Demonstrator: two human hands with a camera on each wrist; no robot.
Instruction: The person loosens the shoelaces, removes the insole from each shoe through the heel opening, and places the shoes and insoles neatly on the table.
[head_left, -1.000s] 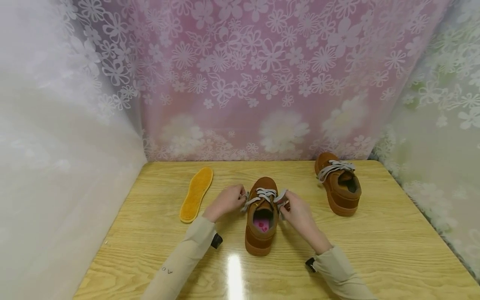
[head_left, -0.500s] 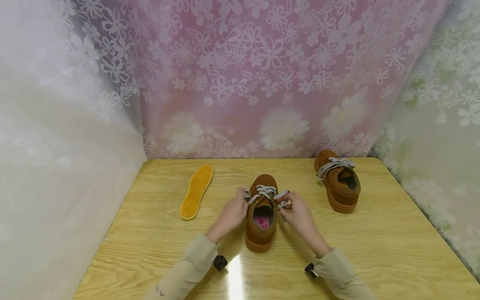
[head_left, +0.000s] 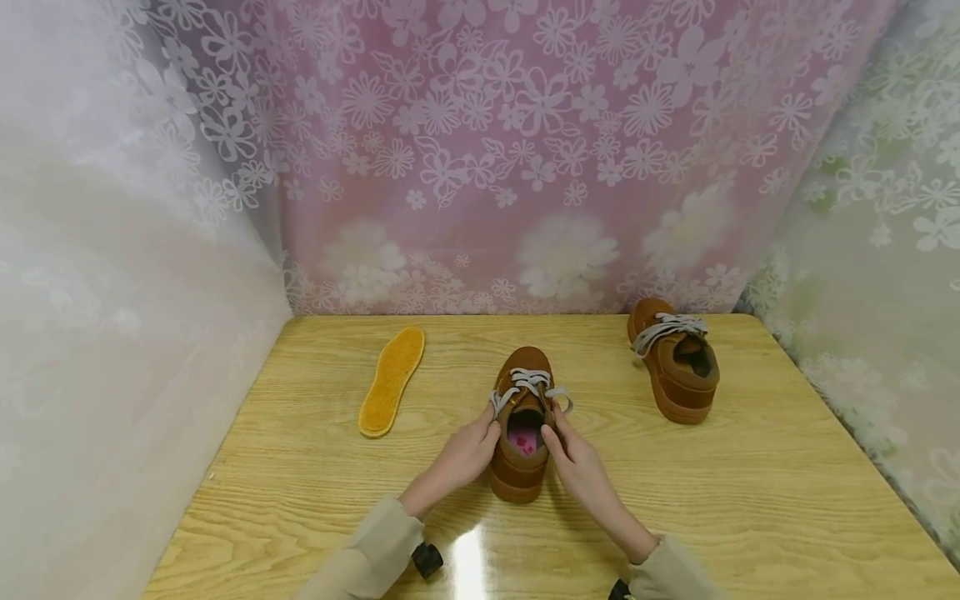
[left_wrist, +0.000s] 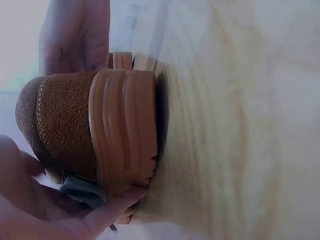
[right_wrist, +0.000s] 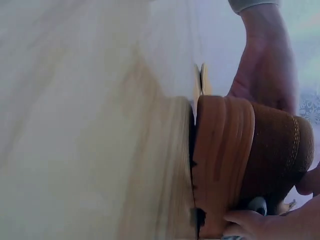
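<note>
A brown suede shoe (head_left: 519, 482) stands on the wooden table, toe pointing away, with a pink patterned lining or insole (head_left: 523, 440) showing inside. Its grey lace (head_left: 529, 381) crosses the tongue, with the ends out to both sides. My left hand (head_left: 461, 457) grips the left side, thumb by the opening; in the left wrist view a finger (left_wrist: 117, 207) lies along the rubber sole. On the other side my right hand (head_left: 588, 479) holds the shoe, thumb at the collar; the right wrist view shows a fingertip (right_wrist: 242, 218) at the sole.
A matching brown shoe (head_left: 684, 392) with a grey lace stands at the back right. An orange fuzzy insole (head_left: 392, 382) lies left of the hands. Flowered sheets (head_left: 465, 167) wall off the back and both sides of the table (head_left: 300, 467).
Both hands have let go of the lace ends and moved down to hold the shoe's sides by the opening. The lace ends now hang free. The other shoe and the insole are unmoved.
</note>
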